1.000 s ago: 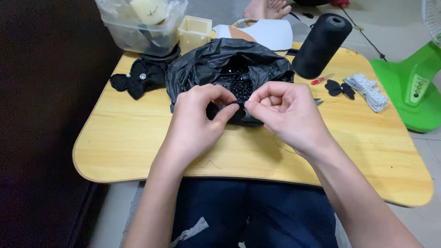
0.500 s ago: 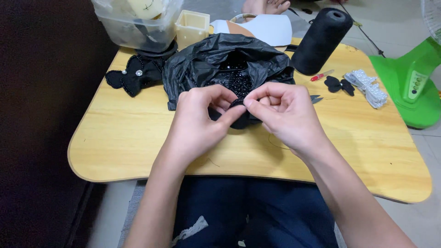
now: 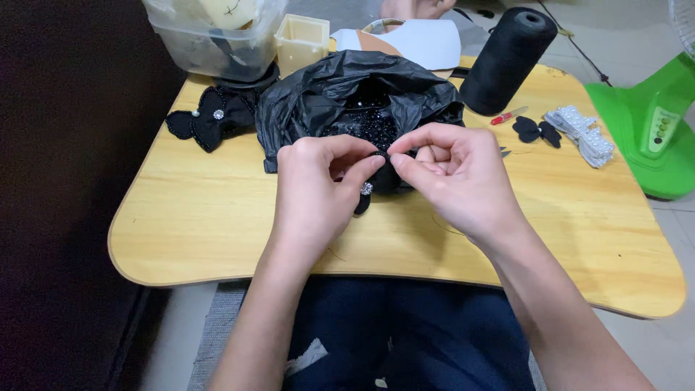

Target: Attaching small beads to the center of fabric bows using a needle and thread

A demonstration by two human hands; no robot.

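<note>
My left hand (image 3: 316,181) and my right hand (image 3: 455,177) meet over the middle of a small wooden lap table (image 3: 210,224). Between their fingertips they pinch a small black fabric bow (image 3: 371,190) with a shiny stone at its centre. Just behind the hands lies an open black plastic bag (image 3: 347,94) with many small black beads inside. Part of the bow is hidden by my fingers.
Finished black bows (image 3: 210,119) lie at the table's far left. A clear plastic tub (image 3: 217,32) and a cream box (image 3: 302,38) stand behind. A black thread cone (image 3: 507,58), a red tool (image 3: 508,116), a black bow (image 3: 537,132) and pearl trim (image 3: 583,134) sit right. A green fan base (image 3: 651,123) stands beside.
The view has shifted a little. Both hands stay together at the bow, with fingers slightly rearranged and the stone on the bow now showing below my left fingers.
</note>
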